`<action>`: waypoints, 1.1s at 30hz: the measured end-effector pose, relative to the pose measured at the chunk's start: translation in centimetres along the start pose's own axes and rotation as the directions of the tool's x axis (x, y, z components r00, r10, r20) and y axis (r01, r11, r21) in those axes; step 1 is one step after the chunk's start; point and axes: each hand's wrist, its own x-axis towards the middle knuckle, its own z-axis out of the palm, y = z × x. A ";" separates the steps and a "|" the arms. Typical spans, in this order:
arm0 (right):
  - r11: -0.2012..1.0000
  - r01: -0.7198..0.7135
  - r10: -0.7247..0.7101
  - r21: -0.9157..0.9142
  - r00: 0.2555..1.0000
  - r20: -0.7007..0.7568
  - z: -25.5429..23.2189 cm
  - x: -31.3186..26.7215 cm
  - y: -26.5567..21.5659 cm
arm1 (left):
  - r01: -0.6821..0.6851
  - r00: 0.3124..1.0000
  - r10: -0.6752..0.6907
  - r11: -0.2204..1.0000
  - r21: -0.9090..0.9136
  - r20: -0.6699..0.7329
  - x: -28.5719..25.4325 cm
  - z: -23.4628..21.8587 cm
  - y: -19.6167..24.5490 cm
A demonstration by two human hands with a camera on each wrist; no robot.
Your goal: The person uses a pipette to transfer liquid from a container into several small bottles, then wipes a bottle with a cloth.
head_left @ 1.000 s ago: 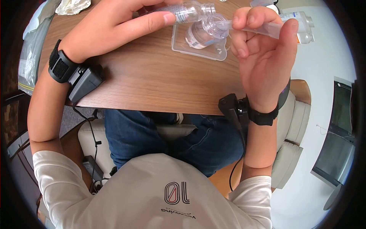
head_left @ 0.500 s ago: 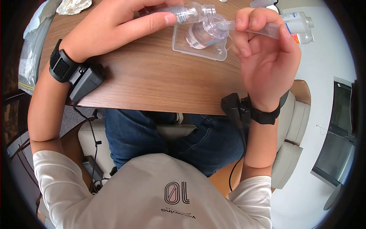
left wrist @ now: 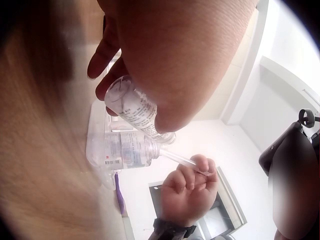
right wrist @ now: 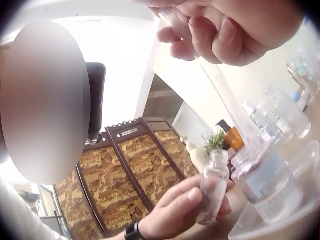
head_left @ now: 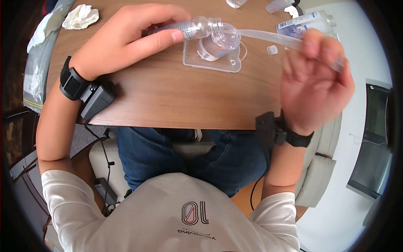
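The left hand point(head_left: 134, 40) grips a small clear labelled bottle point(head_left: 195, 28), tilted, its open neck at the mouth of a wider clear jar point(head_left: 212, 45). That jar stands on a shallow clear tray point(head_left: 210, 67). Between thumb and fingers, the right hand point(head_left: 317, 84) pinches one end of a translucent strip-like tool point(head_left: 268, 37); the other end reaches into the jar's mouth. In the left wrist view the tool point(left wrist: 177, 158) enters the jar point(left wrist: 130, 150) at its neck. The right wrist view shows the small bottle point(right wrist: 214, 187) beside the jar point(right wrist: 270, 190).
Labelled bottles point(head_left: 304, 24) lie at the table's right side, near a small clear cap point(head_left: 272, 50). Crumpled white tissue point(head_left: 80, 17) sits at the far left, beside a plastic bag point(head_left: 35, 80). More clear containers point(head_left: 277, 6) stand at the far edge.
The right hand has moved right and slightly down along the tool, so more of the tool shows. The head view has shifted a little; the left hand still grips the small bottle.
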 end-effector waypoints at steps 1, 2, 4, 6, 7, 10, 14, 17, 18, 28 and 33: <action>1.000 0.026 -0.026 0.010 1.000 0.005 -0.3 -0.2 -0.8 | 0.022 1.000 -0.022 1.000 -0.019 0.006 0.0 0.0 0.1; 0.999 0.051 -0.051 0.020 0.999 0.008 -0.6 -0.4 -1.5 | 0.022 1.000 -0.022 1.000 -0.015 0.007 0.1 0.0 0.2; 0.998 0.062 -0.063 0.031 0.998 0.028 -0.9 -0.6 -2.4 | 0.003 1.000 -0.003 1.000 -0.010 0.023 0.2 0.1 0.3; 0.996 0.073 -0.075 0.043 0.996 0.045 -0.8 -0.7 -2.5 | 0.011 0.999 -0.012 1.000 0.029 0.037 0.2 0.0 0.1; 0.996 0.065 -0.068 0.053 0.996 0.053 -0.4 -0.7 -2.2 | 0.018 0.999 -0.021 0.998 0.066 0.048 0.1 0.0 0.0; 0.996 0.051 -0.055 0.067 0.997 0.056 0.4 -0.6 -1.3 | -0.008 0.999 0.005 0.998 0.066 0.047 0.1 0.0 -0.2; 0.999 0.032 -0.034 0.034 0.998 0.058 0.1 -0.3 -0.7 | -0.017 0.997 0.011 0.997 0.079 0.076 0.2 -0.1 -0.1; 0.999 0.029 -0.030 0.014 0.997 0.075 0.1 -0.4 -0.9 | -0.010 0.998 0.004 0.997 0.075 0.068 0.2 -0.1 -0.2; 0.999 0.029 -0.030 0.014 0.997 0.075 0.3 -0.4 -0.9 | -0.018 0.998 0.013 0.997 0.079 0.062 0.1 -0.1 -0.3; 1.000 0.031 -0.030 -0.002 0.996 0.078 0.2 -0.5 -0.9 | -0.051 0.998 0.047 0.996 0.077 0.049 0.2 -0.1 -0.3; 0.999 0.036 -0.035 -0.007 0.995 0.088 0.3 -0.4 -0.9 | -0.055 0.998 0.052 0.996 0.067 0.043 0.1 -0.1 -0.3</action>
